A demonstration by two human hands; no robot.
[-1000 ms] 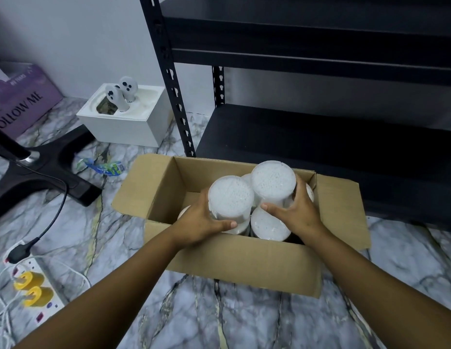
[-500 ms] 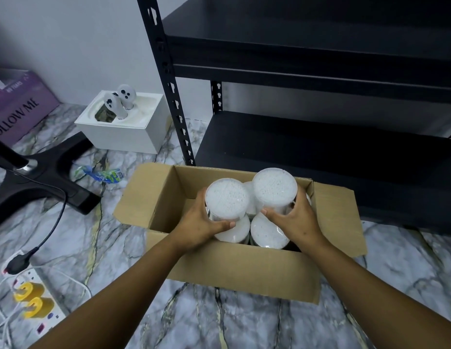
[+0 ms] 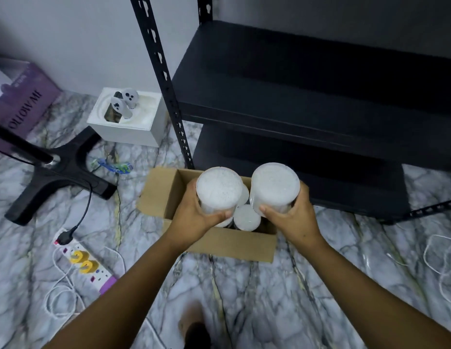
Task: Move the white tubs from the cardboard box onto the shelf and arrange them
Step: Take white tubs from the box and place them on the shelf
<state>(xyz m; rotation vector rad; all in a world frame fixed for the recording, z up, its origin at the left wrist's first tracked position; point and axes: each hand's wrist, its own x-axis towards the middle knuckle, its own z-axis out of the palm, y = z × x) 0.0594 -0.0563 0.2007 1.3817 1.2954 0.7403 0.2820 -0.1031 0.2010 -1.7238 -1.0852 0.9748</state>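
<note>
I hold two white tubs above an open cardboard box [image 3: 229, 244] on the marble floor. My left hand [image 3: 194, 216] grips the left tub [image 3: 218, 188] round its side. My right hand [image 3: 292, 219] grips the right tub [image 3: 274, 186], which is slightly higher. More white tubs [image 3: 247, 217] stand inside the box beneath them, partly hidden. The black metal shelf [image 3: 307, 96] stands just behind the box, its two visible boards bare.
A black stand base [image 3: 61, 170] with a cable lies on the floor at left. A white box [image 3: 128, 119] holding two controllers sits by the shelf post [image 3: 166, 89]. A power strip [image 3: 86, 265] and white cords lie at lower left; more cord at right.
Both hands have lifted their tubs up out of the box. My head has risen, so the view looks more steeply down on the box and shelf.
</note>
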